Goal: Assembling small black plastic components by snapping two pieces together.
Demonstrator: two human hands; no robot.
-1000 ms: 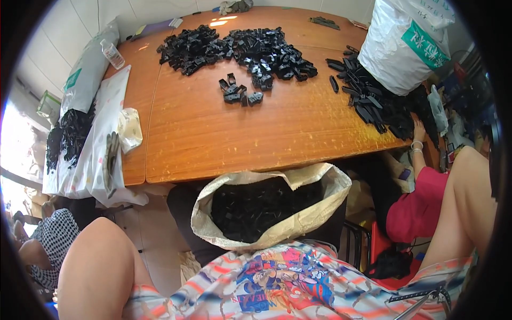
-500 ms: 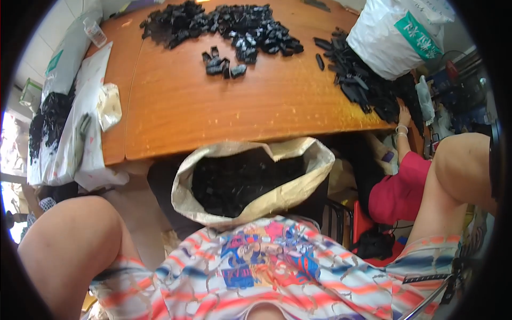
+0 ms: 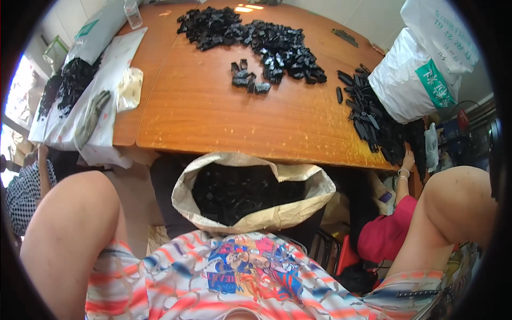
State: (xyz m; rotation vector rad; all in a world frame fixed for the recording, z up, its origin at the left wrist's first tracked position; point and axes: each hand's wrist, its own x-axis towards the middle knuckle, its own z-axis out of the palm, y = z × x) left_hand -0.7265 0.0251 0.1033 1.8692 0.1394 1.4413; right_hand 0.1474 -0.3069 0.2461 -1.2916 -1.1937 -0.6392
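Neither of my hands is in view. My bent left arm (image 3: 74, 224) rises at the left side, and my bent right arm (image 3: 453, 202) at the right; both hands lie outside the picture. Before my body an open woven sack (image 3: 256, 221) holds many small black plastic pieces (image 3: 240, 192). On the table beyond lies a large heap of black plastic parts (image 3: 290, 50). Several loose black parts (image 3: 250, 80) lie apart, nearer to me.
A brown wooden table (image 3: 213, 122) spans the middle. At right stand longer black parts (image 3: 368, 120), a white sack (image 3: 410, 80) and a co-worker's hand (image 3: 408, 159). At left are a grey glove (image 3: 95, 114), black scraps (image 3: 77, 80), a clear bottle (image 3: 133, 15) and another person's checked sleeve (image 3: 26, 186).
The view has shifted, so the table and its things sit further right and lower. More of the left-hand person shows. My arms stay raised and bent.
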